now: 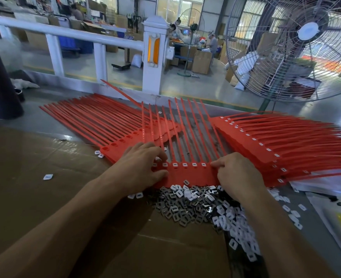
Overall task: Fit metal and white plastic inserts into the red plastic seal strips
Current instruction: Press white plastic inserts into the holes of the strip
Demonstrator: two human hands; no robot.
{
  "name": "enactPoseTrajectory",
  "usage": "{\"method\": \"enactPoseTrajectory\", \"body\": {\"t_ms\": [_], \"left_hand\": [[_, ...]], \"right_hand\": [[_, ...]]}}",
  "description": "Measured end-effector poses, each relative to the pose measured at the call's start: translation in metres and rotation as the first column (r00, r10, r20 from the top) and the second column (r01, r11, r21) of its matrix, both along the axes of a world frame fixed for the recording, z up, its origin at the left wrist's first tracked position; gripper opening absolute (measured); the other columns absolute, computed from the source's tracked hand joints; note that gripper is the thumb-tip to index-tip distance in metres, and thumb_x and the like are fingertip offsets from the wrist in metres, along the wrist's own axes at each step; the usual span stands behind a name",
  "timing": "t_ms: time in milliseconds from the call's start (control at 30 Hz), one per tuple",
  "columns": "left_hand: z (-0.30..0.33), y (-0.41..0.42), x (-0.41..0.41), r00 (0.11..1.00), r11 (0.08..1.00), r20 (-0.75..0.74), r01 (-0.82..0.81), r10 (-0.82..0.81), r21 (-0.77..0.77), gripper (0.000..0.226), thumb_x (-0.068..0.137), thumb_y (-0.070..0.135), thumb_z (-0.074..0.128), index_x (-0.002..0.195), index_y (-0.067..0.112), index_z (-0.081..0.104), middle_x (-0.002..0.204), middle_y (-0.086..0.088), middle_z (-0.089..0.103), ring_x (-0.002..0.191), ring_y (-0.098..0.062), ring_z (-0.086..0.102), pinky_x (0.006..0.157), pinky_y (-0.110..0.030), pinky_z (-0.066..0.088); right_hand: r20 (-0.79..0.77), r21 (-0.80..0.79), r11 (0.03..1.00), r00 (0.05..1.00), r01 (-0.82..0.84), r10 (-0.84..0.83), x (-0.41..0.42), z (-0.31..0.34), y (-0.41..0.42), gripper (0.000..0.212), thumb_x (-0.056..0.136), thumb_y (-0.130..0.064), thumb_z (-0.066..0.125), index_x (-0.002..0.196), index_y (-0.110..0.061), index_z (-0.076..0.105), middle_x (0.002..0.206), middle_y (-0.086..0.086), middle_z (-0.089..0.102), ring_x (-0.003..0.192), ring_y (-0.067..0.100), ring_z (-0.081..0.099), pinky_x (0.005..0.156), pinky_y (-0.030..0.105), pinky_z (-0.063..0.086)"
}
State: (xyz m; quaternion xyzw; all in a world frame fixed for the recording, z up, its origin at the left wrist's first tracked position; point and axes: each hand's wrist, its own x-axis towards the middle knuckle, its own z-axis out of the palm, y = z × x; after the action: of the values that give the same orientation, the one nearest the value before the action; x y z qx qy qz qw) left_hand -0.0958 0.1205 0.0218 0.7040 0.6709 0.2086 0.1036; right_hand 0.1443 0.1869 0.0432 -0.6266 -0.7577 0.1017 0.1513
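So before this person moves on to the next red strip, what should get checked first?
1. Visible sockets of the strip under the hands carry white inserts: ok.
2. Sockets under the left hand: cannot tell, covered.
3. Right hand pinches the strip's right end: ok.
4. Loose inserts piled near the hands: ok.
5. Unfilled strips waiting on the left: ok.
6. Filled stack on the right has white in its sockets: ok.

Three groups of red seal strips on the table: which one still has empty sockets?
The left stack: its head sockets show as open red holes. The strip under both hands and the right stack show white inserts in theirs.
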Motion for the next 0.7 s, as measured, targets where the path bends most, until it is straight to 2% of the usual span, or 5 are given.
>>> {"method": "enactPoseTrajectory", "body": {"t_ms": [200, 300, 467, 533, 700], "left_hand": [[0.001, -0.001, 0.0, 1.0, 1.0, -0.009, 0.008, -0.008, 0.005, 0.042, 0.09, 0.055, 0.064, 0.128, 0.041, 0.055, 0.135, 0.016, 0.048, 0.13, -0.008, 0.035, 0.119, -0.041, 0.026], [0.001, 0.0, 0.0, 1.0, 1.0, -0.018, 0.002, -0.002, 0.0, 0.043, 0.09, 0.055, 0.064, 0.129, 0.041, 0.054, 0.138, 0.014, 0.047, 0.132, -0.01, 0.036, 0.12, -0.043, 0.026], [0.001, -0.001, -0.001, 1.0, 1.0, -0.005, 0.002, -0.002, -0.004, 0.043, 0.09, 0.055, 0.064, 0.129, 0.04, 0.054, 0.138, 0.014, 0.048, 0.131, -0.011, 0.037, 0.119, -0.044, 0.027], [0.001, -0.001, -0.002, 1.0, 1.0, -0.006, 0.003, -0.003, 0.002, 0.042, 0.09, 0.055, 0.064, 0.129, 0.04, 0.055, 0.137, 0.014, 0.048, 0.131, -0.01, 0.037, 0.118, -0.043, 0.028], [0.001, 0.0, -0.001, 1.0, 1.0, -0.01, 0.007, -0.007, 0.012, 0.041, 0.09, 0.055, 0.065, 0.127, 0.039, 0.057, 0.135, 0.015, 0.049, 0.128, -0.009, 0.037, 0.116, -0.04, 0.029]], "right_hand": [[-0.159, -0.087, 0.996, 0.987, -0.027, 0.013, 0.012, -0.003, 0.002, 0.042, 0.097, -0.009, 0.051, 0.119, -0.035, 0.077, 0.131, -0.006, 0.071, 0.112, 0.014, 0.066, 0.101, 0.034, 0.053], [-0.23, -0.086, 0.996, 0.973, -0.037, 0.016, 0.018, -0.006, 0.003, 0.039, 0.097, -0.01, 0.055, 0.121, -0.033, 0.076, 0.128, -0.006, 0.072, 0.087, 0.002, 0.064, 0.077, 0.018, 0.048], [-0.268, -0.068, 0.997, 0.963, -0.02, 0.001, 0.022, -0.008, 0.006, 0.036, 0.098, -0.013, 0.058, 0.124, -0.033, 0.074, 0.124, -0.008, 0.072, 0.077, -0.007, 0.06, 0.062, 0.01, 0.038], [-0.253, -0.053, 0.998, 0.967, -0.033, 0.019, 0.021, -0.009, 0.005, 0.035, 0.099, -0.014, 0.058, 0.125, -0.032, 0.073, 0.128, -0.007, 0.071, 0.075, -0.006, 0.056, 0.062, 0.009, 0.035], [-0.231, -0.03, 0.998, 0.972, -0.054, 0.046, 0.021, -0.01, 0.003, 0.036, 0.102, -0.017, 0.054, 0.129, -0.033, 0.071, 0.13, -0.003, 0.071, 0.068, 0.0, 0.054, 0.072, 0.021, 0.046]]}}
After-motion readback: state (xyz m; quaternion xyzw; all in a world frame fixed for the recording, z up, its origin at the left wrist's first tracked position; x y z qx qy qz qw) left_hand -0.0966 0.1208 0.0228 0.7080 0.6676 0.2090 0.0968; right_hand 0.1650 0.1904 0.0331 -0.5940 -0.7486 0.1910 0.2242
